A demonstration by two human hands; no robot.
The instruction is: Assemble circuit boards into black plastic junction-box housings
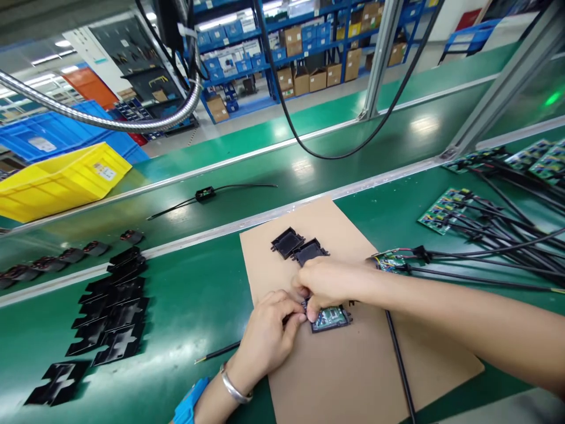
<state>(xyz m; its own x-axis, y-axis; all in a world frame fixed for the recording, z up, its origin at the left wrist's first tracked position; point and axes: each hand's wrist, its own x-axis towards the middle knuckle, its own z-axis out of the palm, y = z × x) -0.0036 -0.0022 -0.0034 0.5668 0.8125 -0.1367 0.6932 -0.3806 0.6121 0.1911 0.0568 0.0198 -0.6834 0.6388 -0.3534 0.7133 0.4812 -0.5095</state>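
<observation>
A black plastic case with a green circuit board in it lies on brown cardboard. My left hand is at the case's left edge, thumb and forefinger pinched together; what they hold is too small to make out. My right hand reaches over the case from the right, its fingers bent down at the upper left corner and closed around something hidden. A black cable runs down the cardboard, and another cable end sticks out left of my left wrist. Two black trays sit just beyond my right hand.
Right of the cardboard are a wired board and a pile of boards with black cables. Black folded sheets lie at left. Across the metal rail is a cabled module. A yellow bin stands at far left.
</observation>
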